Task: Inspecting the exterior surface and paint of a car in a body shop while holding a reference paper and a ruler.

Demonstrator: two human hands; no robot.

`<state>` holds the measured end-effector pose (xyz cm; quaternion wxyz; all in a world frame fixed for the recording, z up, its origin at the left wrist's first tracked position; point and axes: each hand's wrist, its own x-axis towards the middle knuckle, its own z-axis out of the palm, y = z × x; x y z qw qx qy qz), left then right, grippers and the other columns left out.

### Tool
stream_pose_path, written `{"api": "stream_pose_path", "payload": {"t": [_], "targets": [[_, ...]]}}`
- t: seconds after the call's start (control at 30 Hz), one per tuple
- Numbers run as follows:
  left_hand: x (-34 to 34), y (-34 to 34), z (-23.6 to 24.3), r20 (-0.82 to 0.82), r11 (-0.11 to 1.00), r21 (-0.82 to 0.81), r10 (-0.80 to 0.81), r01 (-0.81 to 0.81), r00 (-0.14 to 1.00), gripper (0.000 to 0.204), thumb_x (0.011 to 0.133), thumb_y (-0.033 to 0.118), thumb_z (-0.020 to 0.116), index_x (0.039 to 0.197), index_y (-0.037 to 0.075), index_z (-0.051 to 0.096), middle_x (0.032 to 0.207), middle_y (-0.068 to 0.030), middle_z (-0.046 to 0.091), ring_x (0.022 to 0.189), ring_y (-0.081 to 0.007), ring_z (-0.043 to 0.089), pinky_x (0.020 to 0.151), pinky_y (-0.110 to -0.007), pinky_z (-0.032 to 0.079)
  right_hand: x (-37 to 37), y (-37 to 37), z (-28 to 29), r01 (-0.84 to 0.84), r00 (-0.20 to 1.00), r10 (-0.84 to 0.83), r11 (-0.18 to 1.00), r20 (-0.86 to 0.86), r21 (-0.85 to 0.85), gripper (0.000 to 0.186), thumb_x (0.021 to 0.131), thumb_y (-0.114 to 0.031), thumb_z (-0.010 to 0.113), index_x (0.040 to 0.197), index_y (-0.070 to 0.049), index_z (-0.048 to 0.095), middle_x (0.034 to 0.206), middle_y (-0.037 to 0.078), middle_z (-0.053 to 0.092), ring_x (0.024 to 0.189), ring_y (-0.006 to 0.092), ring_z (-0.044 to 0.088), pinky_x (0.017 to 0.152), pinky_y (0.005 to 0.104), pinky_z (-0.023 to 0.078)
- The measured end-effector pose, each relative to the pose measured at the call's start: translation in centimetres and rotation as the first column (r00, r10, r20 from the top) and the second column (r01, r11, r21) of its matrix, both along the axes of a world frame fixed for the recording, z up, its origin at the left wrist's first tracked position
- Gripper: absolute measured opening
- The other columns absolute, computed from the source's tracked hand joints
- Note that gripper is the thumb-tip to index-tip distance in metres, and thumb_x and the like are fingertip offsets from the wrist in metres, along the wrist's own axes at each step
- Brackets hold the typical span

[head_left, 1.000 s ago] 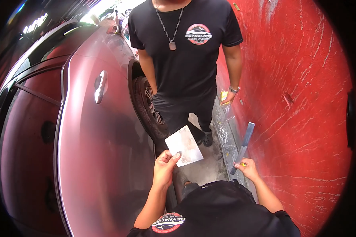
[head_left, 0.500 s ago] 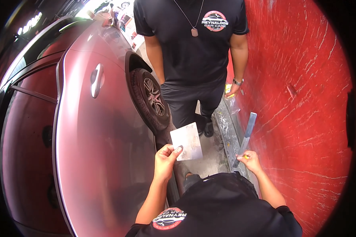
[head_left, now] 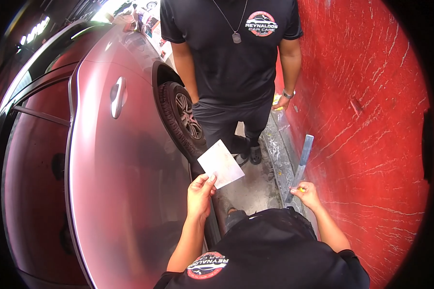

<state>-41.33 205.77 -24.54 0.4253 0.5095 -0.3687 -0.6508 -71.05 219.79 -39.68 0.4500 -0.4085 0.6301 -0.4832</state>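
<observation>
My left hand (head_left: pixel 201 195) pinches a thin, square, whitish sheet (head_left: pixel 222 164) by its lower corner. The sheet has faint smudges; whether it is paper or a stiff plate I cannot tell. A long, narrow, grey-blue flat strip (head_left: pixel 304 158) stands tilted at my right hand (head_left: pixel 307 195), whose thumb and fingers close on its lower part. A small yellow bit (head_left: pixel 301 190) shows between those fingers; its kind is unclear. Both hands are in front of my body, apart from the car door (head_left: pixel 125 192) and the red wall (head_left: pixel 371 159).
A person in black (head_left: pixel 236 72) stands facing me, something yellow (head_left: pixel 277 100) by one hand. On the left is a dull reddish car with a door handle (head_left: pixel 117 98) and a wheel (head_left: pixel 184 115). A grey ledge (head_left: pixel 279 149) runs along the wall's foot.
The square sheet has turned and tilted in my left hand, one corner now pointing up. My right hand and the strip have shifted up slightly. The other person's hand by the wall has moved slightly.
</observation>
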Motion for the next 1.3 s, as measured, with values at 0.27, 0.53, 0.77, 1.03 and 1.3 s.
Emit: {"api": "stream_pose_path", "payload": {"t": [0.27, 0.53, 0.77, 1.03, 1.3], "targets": [[0.9, -0.1, 0.9, 0.097, 0.988, -0.148, -0.029, 0.043, 0.995, 0.006, 0.082, 0.007, 0.067, 0.084, 0.005, 0.062, 0.074, 0.002, 0.06, 0.064, -0.0042, 0.051, 0.062, -0.018, 0.039, 0.2, -0.2, -0.2, -0.039, 0.999, 0.039, 0.999, 0.007, 0.008, 0.027, 0.075, -0.002, 0.068, 0.057, 0.0, 0.047, 0.061, 0.003, 0.047, 0.082, 0.0153, 0.065, 0.061, 0.027, 0.041], [1.4, 0.0, 1.5, 0.081, 0.978, -0.186, -0.079, 0.093, 0.994, 0.005, 0.082, 0.006, 0.066, 0.081, 0.005, 0.061, 0.079, 0.0007, 0.063, 0.072, -0.0044, 0.054, 0.069, -0.019, 0.041, 0.1, -0.2, -0.6, -0.041, 0.999, 0.041, 0.999, 0.003, 0.018, 0.016, 0.073, -0.002, 0.069, 0.065, 0.002, 0.056, 0.068, 0.005, 0.056, 0.075, 0.0125, 0.061, 0.064, 0.0262, 0.043], [0.9, -0.8, 1.9, 0.189, 0.97, -0.234, -0.015, 0.059, 0.982, 0.007, 0.083, 0.008, 0.065, 0.085, 0.001, 0.063, 0.077, 0.0002, 0.063, 0.07, -0.0044, 0.053, 0.066, -0.019, 0.041, -0.7, -0.2, -0.7, -0.069, 0.991, 0.072, 0.997, -0.111, 0.032, 0.014, 0.073, -0.003, 0.07, 0.065, 0.002, 0.06, 0.068, 0.006, 0.06, 0.071, 0.013, 0.062, 0.062, 0.0267, 0.044], [1.5, -4.1, 3.1, 0.336, 0.92, -0.393, 0.136, 0.007, 0.932, 0.009, 0.083, 0.008, 0.066, 0.083, -0.001, 0.063, 0.077, -0.0003, 0.063, 0.068, -0.0035, 0.053, 0.065, -0.018, 0.04, -0.6, -0.2, 0.0, -0.019, 0.998, 0.02, 1.0, -0.067, 0.009, 0.03, 0.072, -0.004, 0.07, 0.055, 0.001, 0.046, 0.059, 0.004, 0.048, 0.073, 0.0142, 0.063, 0.057, 0.0282, 0.04], [1.3, -3.3, 3.1, 0.197, 0.948, -0.313, 0.003, 0.06, 0.98, 0.012, 0.083, 0.01, 0.066, 0.084, -0.001, 0.064, 0.073, 0.001, 0.062, 0.065, -0.0035, 0.052, 0.061, -0.019, 0.041, -0.2, -0.5, 0.0, -0.033, 0.998, 0.034, 0.999, -0.052, 0.012, 0.023, 0.073, -0.004, 0.071, 0.059, 0.001, 0.053, 0.063, 0.004, 0.054, 0.076, 0.0148, 0.064, 0.06, 0.0272, 0.043]]}}
